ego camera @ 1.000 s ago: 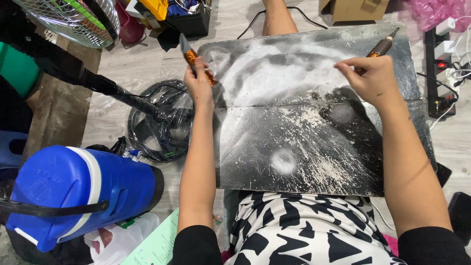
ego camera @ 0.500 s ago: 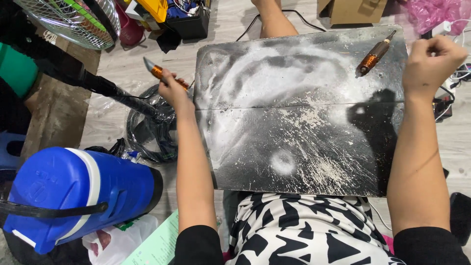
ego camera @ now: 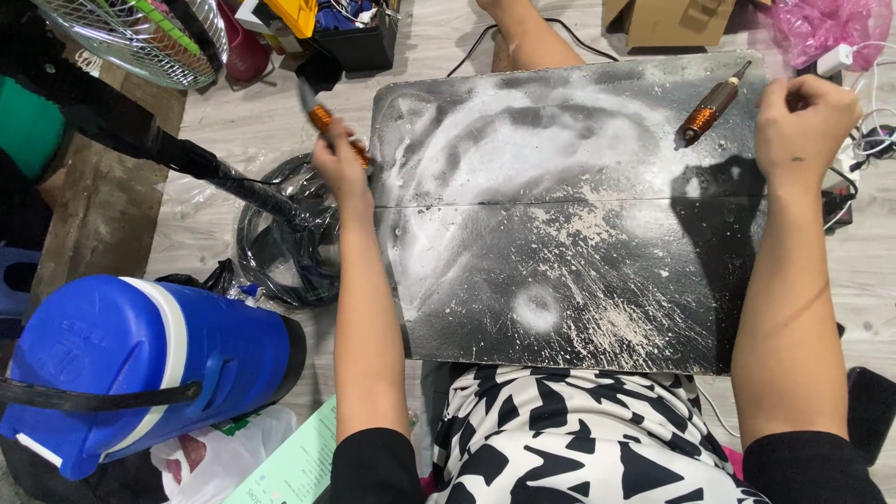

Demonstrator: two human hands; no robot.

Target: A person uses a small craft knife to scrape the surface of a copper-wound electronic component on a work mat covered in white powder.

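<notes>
The left hand (ego camera: pixel 341 163) is gripping a copper-wound rotor (ego camera: pixel 327 126) past the dusty board's (ego camera: pixel 560 280) left edge, while the right hand (ego camera: pixel 803 126), fisted and seemingly empty, is steadying the far corner near a second rotor (ego camera: pixel 711 105).

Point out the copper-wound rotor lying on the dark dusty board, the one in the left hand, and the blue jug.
Copper-wound rotor on board (ego camera: pixel 707 110), head view, on its coil.
Held rotor (ego camera: pixel 322 119), head view, copper part above fingers.
Blue jug (ego camera: pixel 103 359), head view, body.
</notes>
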